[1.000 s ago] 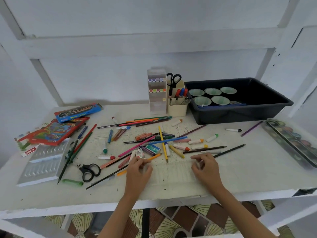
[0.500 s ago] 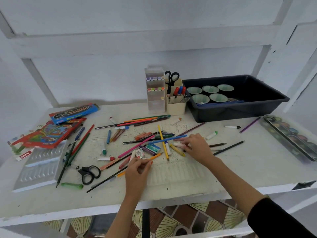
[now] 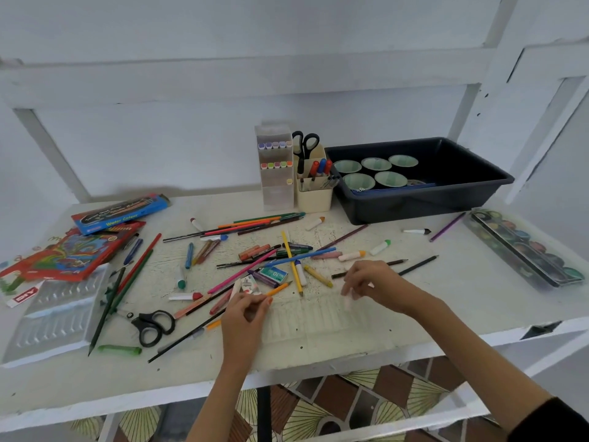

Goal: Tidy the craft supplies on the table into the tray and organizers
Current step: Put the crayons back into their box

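Note:
Pencils, crayons and markers (image 3: pixel 288 253) lie scattered over the middle of the white table (image 3: pixel 462 291). A clear ribbed plastic tray (image 3: pixel 318 317) lies flat at the front, between my hands. My left hand (image 3: pixel 243 314) has curled fingers pinching that tray's left edge, beside an orange pencil (image 3: pixel 278 288). My right hand (image 3: pixel 374 282) hovers over the tray's right end and pinches a blurred white crayon (image 3: pixel 348 299). At the back stand a black tray (image 3: pixel 424 202) holding green cups, a beige pen organizer (image 3: pixel 314 199) and a clear marker organizer (image 3: pixel 276 189).
Black scissors (image 3: pixel 153 325) and a green crayon (image 3: pixel 119 349) lie front left. A grey plastic insert (image 3: pixel 54 314), a red box (image 3: pixel 70 256) and a blue watercolour box (image 3: pixel 118 213) sit at the left. A paint set (image 3: pixel 526 250) lies along the right edge.
My right hand reached into the pile, took a white crayon and drew back toward the clear tray. My left hand stayed at the tray's left edge.

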